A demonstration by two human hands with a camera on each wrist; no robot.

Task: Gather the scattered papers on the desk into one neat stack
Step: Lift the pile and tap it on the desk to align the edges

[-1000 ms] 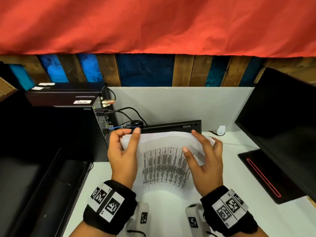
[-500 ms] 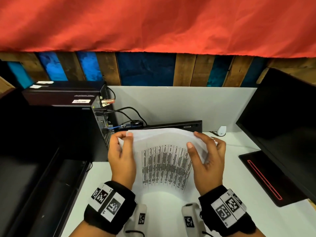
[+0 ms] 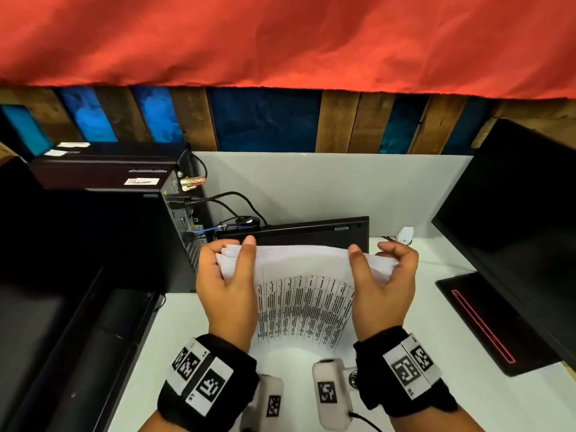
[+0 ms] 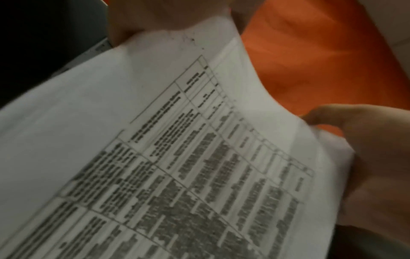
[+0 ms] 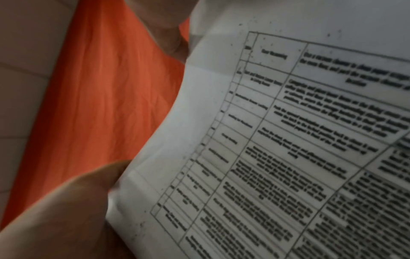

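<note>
Head view, white desk point(image 3: 436, 353), red cloth point(image 3: 280, 39) above, both hands' fingers point(image 3: 249, 244) clamped on paper stack point(image 3: 305, 275)

Backdrop: red cloth point(image 3: 280, 39) hangs over a wall of brown and blue planks point(image 3: 265, 120).
Left: black computer tower point(image 3: 103, 194), cables point(image 3: 230, 204) plugged in behind.
Right: dark monitor point(image 3: 514, 219).
Centre back: grey partition point(image 3: 327, 185).

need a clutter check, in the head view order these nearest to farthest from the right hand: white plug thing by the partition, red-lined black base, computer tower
1. White plug, just beyond the right hand.
2. Red-lined black base, to its right.
3. Computer tower, far left, past the left hand and papers.
</note>
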